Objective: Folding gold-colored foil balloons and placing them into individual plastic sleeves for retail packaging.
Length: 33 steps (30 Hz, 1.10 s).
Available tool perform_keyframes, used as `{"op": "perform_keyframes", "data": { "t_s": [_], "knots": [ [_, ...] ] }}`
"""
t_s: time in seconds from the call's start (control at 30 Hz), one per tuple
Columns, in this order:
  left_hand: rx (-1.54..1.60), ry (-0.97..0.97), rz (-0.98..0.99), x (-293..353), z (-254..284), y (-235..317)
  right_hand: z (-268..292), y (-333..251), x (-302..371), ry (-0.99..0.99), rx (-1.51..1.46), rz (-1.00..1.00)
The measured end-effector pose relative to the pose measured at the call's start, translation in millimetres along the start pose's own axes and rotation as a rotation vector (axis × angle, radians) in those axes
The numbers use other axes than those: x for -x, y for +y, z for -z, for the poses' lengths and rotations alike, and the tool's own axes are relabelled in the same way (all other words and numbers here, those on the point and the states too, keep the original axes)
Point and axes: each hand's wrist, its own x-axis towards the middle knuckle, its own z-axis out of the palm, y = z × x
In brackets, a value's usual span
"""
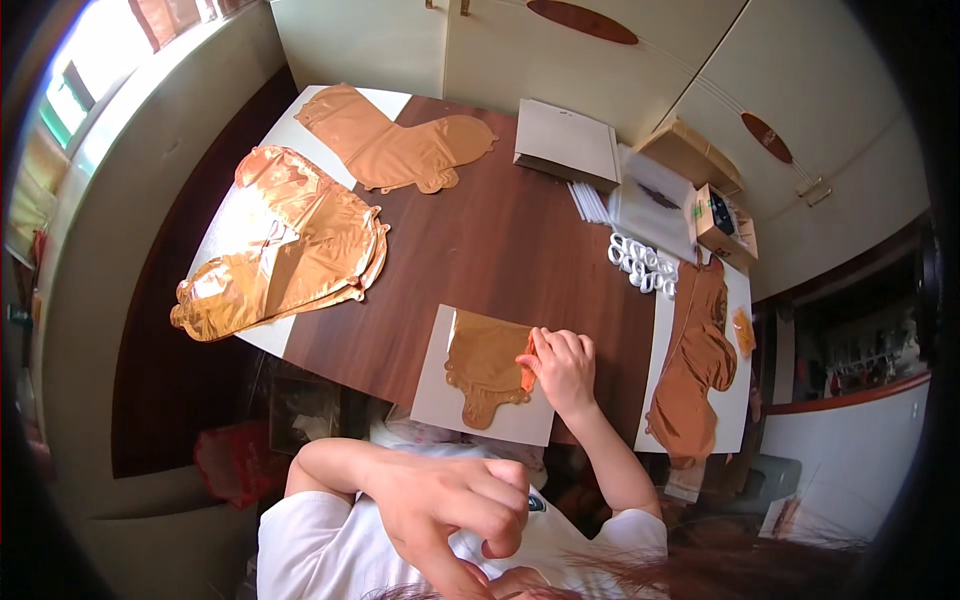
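My right hand pinches a small crumpled orange piece at the right edge of a folded brown-gold foil balloon. That balloon lies flat on a white card at the table's near edge, its scalloped narrow end toward me. What the orange piece is I cannot make out. My left hand is raised in front of my chest, off the table. Its fingers are bent and apart, with nothing visible between them; part of the hand runs toward the lower edge.
Shiny copper foil balloons lie at the left, a matte one behind them, another at the right. A grey box, white ribbon rolls, a clear sleeve and a small carton stand back right on the brown table.
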Motion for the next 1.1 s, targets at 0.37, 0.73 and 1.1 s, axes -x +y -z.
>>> {"op": "perform_keyframes", "data": {
  "t_s": [0.37, 0.73, 1.1],
  "knots": [
    [0.006, -0.078, -0.105, 14.1, -10.3, -7.4, -1.2, -1.4, -1.6, 0.037, -0.001, 0.003],
    [-0.919, -0.078, 0.776, 74.4, 34.2, -57.3, -4.7, -1.8, -0.2, 0.05, 0.024, 0.019],
    [-1.433, -0.496, 0.962, 147.7, 78.6, -100.0, 1.8, -0.7, 0.9, 0.036, -0.013, -0.026]
  ]
}}
